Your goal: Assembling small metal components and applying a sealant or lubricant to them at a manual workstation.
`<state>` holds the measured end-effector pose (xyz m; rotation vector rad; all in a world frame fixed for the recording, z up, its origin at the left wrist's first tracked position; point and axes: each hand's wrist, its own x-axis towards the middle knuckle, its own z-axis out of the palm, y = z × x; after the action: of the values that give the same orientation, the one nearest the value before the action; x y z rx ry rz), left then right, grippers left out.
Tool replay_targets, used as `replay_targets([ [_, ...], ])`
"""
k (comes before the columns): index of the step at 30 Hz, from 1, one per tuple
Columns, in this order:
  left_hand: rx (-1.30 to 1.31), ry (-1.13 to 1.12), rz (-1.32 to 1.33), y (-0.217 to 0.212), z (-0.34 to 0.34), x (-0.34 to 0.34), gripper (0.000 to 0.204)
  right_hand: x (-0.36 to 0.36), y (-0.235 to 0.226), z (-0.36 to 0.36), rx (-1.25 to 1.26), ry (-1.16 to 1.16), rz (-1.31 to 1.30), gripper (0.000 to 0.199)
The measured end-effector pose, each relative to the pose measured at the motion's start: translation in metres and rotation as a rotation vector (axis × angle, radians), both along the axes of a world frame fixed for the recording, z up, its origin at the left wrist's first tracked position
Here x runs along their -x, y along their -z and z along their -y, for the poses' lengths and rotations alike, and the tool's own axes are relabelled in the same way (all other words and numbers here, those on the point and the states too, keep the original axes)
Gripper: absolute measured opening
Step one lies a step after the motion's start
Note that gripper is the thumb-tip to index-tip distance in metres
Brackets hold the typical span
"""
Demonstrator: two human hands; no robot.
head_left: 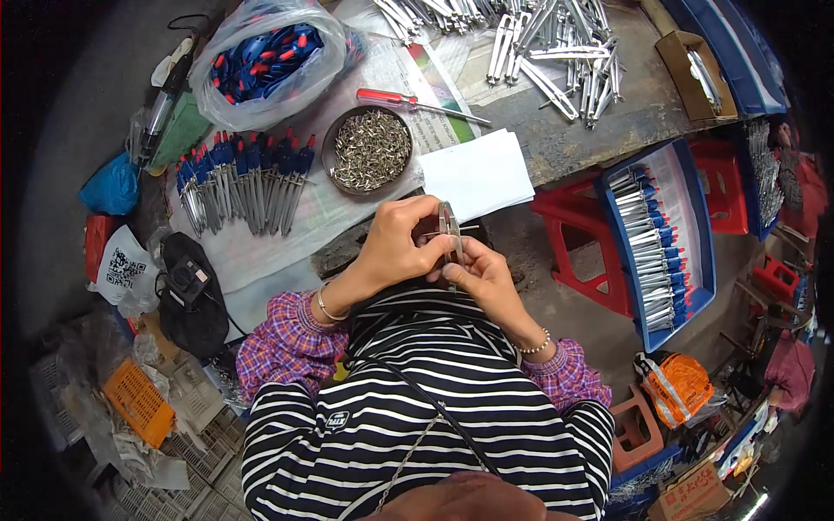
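In front of my body, both hands are on a slim, looped metal part (447, 219), which stands roughly upright. My left hand (398, 245) pinches it from the left, thumb against its side. My right hand (488, 280) has its fingers closed around the lower end. Fingers cover much of the part, so its exact kind is unclear. Just beyond my left hand, a round dark bowl (327, 167) holds many small shiny rivet-like pieces. White paper sheets (479, 174) lie beyond my right hand.
Blue-handled metal pieces (248, 187) lie in a row at left, below a plastic bag (326, 82) of blue and red parts. A red screwdriver (387, 96) and loose metal parts (565, 61) lie farther back. At right, a blue tray (704, 234) of similar pieces rests by a red stool (573, 252).
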<state>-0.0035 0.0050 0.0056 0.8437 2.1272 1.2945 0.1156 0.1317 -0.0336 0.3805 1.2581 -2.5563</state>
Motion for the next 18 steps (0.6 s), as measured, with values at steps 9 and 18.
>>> replay_targets([
  [9,-0.011,-0.001,-0.111,0.004,-0.001,-0.001,0.014,-0.001,-0.004,0.005,-0.032,0.062,-0.007,0.026],
  [18,-0.105,-0.047,0.119,-0.001,-0.001,-0.003,0.015,0.001,-0.002,0.002,-0.050,0.010,0.004,0.026],
])
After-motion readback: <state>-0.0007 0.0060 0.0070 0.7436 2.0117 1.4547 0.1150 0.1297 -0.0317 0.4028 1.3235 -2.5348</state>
